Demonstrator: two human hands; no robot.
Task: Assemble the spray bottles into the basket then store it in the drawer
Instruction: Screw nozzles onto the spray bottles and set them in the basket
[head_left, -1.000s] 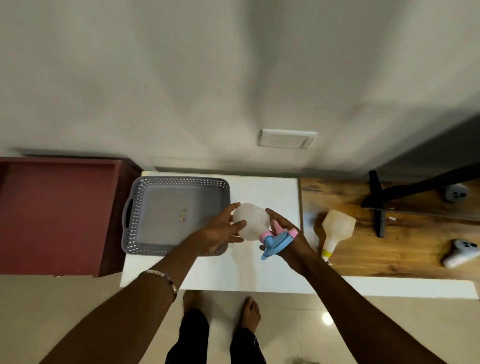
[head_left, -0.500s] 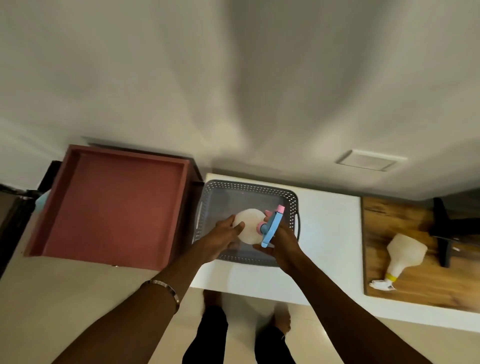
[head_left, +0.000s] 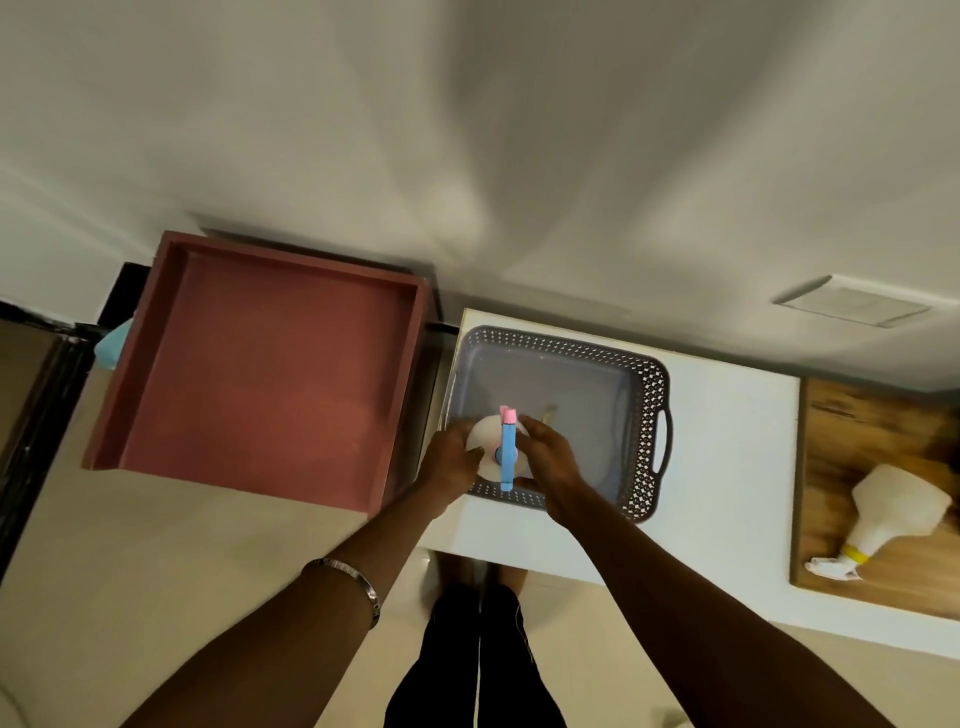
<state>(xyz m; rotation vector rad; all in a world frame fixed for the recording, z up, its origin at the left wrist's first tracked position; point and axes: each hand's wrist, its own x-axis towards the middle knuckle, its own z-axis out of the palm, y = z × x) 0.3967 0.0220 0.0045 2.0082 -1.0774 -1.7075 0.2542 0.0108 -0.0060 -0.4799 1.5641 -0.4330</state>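
A white spray bottle (head_left: 480, 441) with a blue and pink trigger head (head_left: 507, 450) stands upright in the near left corner of the grey perforated basket (head_left: 647, 410). My left hand (head_left: 451, 465) grips the bottle's left side. Its right side is held by my right hand (head_left: 548, 460), fingers curled round the body by the trigger head. Whether the bottle's base touches the basket floor is hidden. A second white bottle (head_left: 896, 512), with a yellow ring and white head, lies on its side far right.
The basket sits on a white table (head_left: 727, 467). An open reddish-brown drawer (head_left: 270, 374) juts out to the left of the table. A wooden board (head_left: 883, 415) on the right carries the second bottle. A small yellowish bit (head_left: 548, 413) lies in the basket.
Both hands carried the bottle left from above the table into the basket and turned it upright. The view swung left, showing the whole drawer.
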